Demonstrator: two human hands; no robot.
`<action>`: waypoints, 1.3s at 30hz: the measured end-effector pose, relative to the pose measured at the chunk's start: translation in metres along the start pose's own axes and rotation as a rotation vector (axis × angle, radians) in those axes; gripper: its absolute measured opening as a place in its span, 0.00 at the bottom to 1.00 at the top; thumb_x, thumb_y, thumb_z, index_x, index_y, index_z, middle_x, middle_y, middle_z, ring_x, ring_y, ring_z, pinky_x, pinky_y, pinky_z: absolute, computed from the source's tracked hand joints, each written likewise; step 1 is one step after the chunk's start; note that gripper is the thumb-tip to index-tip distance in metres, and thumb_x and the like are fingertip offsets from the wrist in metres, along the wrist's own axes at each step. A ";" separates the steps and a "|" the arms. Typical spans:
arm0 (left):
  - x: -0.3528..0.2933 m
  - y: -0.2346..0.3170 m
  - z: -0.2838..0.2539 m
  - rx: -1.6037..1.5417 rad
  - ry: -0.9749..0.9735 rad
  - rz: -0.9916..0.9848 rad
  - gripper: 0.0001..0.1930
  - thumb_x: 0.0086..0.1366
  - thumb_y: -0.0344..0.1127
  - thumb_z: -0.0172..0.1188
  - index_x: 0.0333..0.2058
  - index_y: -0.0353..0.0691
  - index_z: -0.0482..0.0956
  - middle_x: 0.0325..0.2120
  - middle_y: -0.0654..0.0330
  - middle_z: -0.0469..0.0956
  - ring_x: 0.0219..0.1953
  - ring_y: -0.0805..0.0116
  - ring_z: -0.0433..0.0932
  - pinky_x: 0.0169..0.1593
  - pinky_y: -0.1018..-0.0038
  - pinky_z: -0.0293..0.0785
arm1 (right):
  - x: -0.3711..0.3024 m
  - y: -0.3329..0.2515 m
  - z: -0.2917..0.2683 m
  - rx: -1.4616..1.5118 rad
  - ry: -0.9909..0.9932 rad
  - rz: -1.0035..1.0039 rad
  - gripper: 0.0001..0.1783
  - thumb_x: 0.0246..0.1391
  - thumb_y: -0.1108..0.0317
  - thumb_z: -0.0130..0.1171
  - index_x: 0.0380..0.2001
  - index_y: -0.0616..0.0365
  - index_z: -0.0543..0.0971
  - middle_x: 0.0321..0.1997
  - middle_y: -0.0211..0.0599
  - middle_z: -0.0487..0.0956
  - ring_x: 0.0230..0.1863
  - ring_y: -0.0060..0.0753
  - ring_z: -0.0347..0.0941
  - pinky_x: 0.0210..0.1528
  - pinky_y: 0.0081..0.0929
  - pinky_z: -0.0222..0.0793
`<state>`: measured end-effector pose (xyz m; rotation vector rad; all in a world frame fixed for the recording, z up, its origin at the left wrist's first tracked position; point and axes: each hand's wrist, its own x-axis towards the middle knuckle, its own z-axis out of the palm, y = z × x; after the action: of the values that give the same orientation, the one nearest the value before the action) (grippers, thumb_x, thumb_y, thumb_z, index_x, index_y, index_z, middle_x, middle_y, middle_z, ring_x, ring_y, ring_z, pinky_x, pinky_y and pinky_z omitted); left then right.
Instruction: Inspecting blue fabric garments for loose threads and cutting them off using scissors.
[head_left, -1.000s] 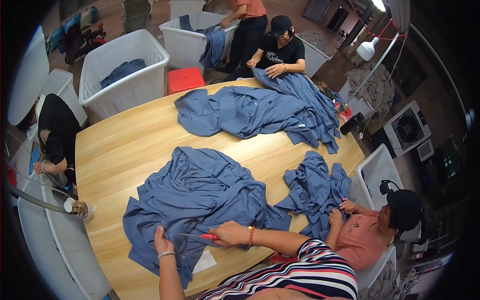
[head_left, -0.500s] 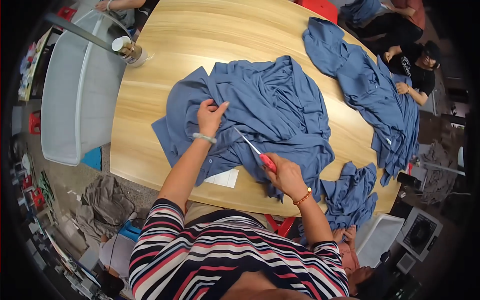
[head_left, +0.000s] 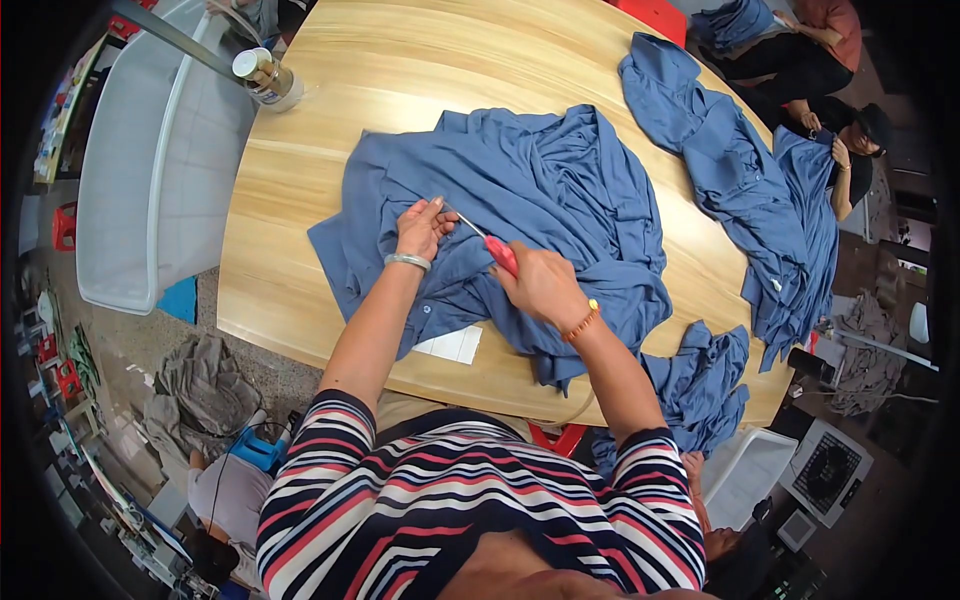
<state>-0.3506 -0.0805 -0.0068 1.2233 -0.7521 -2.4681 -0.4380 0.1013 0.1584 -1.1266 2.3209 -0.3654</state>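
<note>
A crumpled blue garment (head_left: 540, 190), with a small button (head_left: 427, 309) on its near part, lies spread before me on the wooden table. My left hand (head_left: 424, 230) is on its left half, thumb and fingertips pinched together on a bit of the cloth. My right hand (head_left: 540, 284) is closed round the handle of a red-handled tool with a thin pointed metal shaft (head_left: 468, 224). The shaft's tip meets my left fingertips; whether it touches the cloth cannot be made out. A white sheet of paper (head_left: 455, 345) shows from under the garment's near edge.
More blue garments (head_left: 740, 170) lie along the table's right side, where a co-worker (head_left: 850, 150) handles one. Another blue bundle (head_left: 700, 385) hangs at the near right corner. A jar (head_left: 268, 82) stands at the left edge beside a large white bin (head_left: 130, 190).
My right hand has moved up and left, bringing the tool's tip to my left fingertips. My left fingers have drawn into a pinch, and the cloth's upper left has shifted.
</note>
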 end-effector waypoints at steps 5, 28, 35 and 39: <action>-0.002 0.006 -0.003 -0.033 -0.040 -0.056 0.06 0.64 0.31 0.59 0.32 0.39 0.71 0.24 0.60 0.77 0.27 0.67 0.82 0.27 0.79 0.77 | -0.012 0.005 -0.004 -0.064 -0.115 0.002 0.18 0.53 0.55 0.58 0.35 0.61 0.76 0.24 0.52 0.79 0.28 0.56 0.76 0.32 0.47 0.71; -0.059 0.074 0.046 -0.031 -0.206 0.230 0.04 0.65 0.29 0.57 0.32 0.37 0.71 0.30 0.55 0.78 0.35 0.60 0.82 0.36 0.75 0.78 | -0.049 0.006 0.006 0.088 -0.021 -0.025 0.17 0.54 0.56 0.56 0.37 0.59 0.73 0.23 0.50 0.78 0.28 0.54 0.77 0.30 0.47 0.71; -0.234 0.107 0.131 0.435 -1.102 0.343 0.07 0.56 0.24 0.64 0.34 0.32 0.80 0.32 0.57 0.81 0.33 0.70 0.79 0.37 0.73 0.76 | -0.079 0.030 0.048 0.200 0.558 -0.330 0.21 0.57 0.52 0.49 0.32 0.60 0.78 0.23 0.52 0.78 0.28 0.51 0.78 0.30 0.44 0.72; -0.273 0.071 0.173 0.186 -1.663 0.275 0.06 0.56 0.27 0.65 0.26 0.32 0.77 0.26 0.56 0.78 0.31 0.64 0.78 0.32 0.72 0.70 | -0.116 0.080 0.010 0.281 0.306 0.115 0.20 0.57 0.53 0.50 0.33 0.61 0.78 0.25 0.52 0.78 0.29 0.51 0.78 0.32 0.44 0.72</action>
<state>-0.3235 0.0447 0.2982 -1.1798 -1.2768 -2.6846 -0.4245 0.2422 0.1531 -0.8434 2.4796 -0.8409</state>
